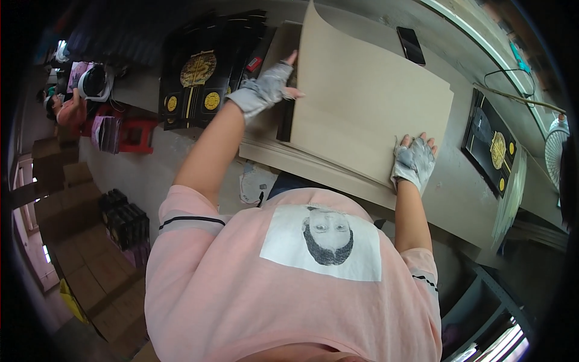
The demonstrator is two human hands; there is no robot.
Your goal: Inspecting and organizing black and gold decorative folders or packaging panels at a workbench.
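A stack of large beige boards (374, 90) lies in front of me, its top sheet curling up at the far left corner. My left hand (265, 90), in a grey fingerless glove, is at the stack's left edge with thumb and fingers apart, the thumb touching the top sheet's edge. A black strip (286, 123) shows beneath that edge. My right hand (415, 160), gloved the same way, rests flat with fingers spread on the near right corner of the boards. Left of the stack lie black printed sheets (199, 99) with gold designs.
A phone (411, 45) lies beyond the boards, and a small red object (253, 64) near my left hand. More black-and-gold sheets (491, 145) lie at right, near a fan (557, 145). Cardboard boxes (90, 259), a red stool (136, 136) and another person (71, 111) are at left.
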